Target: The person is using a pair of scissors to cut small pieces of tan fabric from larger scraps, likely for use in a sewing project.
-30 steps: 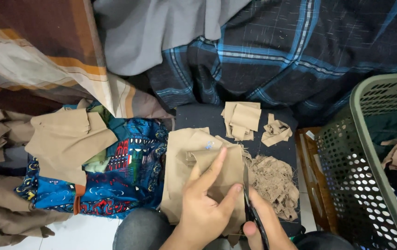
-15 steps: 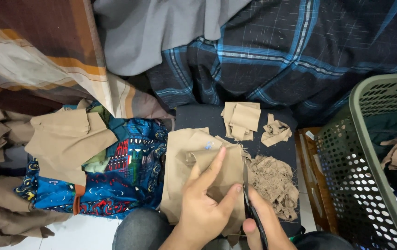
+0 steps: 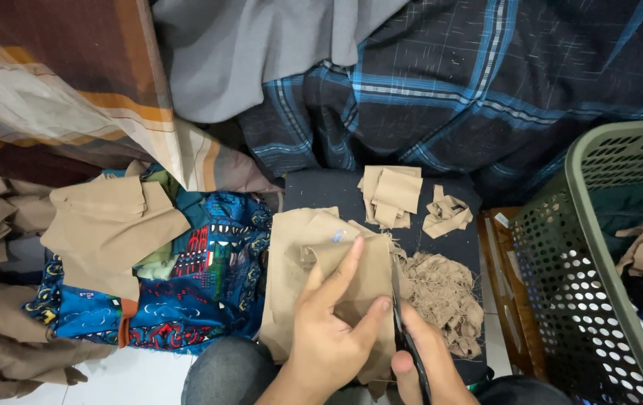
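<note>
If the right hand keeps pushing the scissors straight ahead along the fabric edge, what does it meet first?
Probably the right hand meets more of the tan fabric piece at the scissors; beyond that, the small folded tan stack.
</note>
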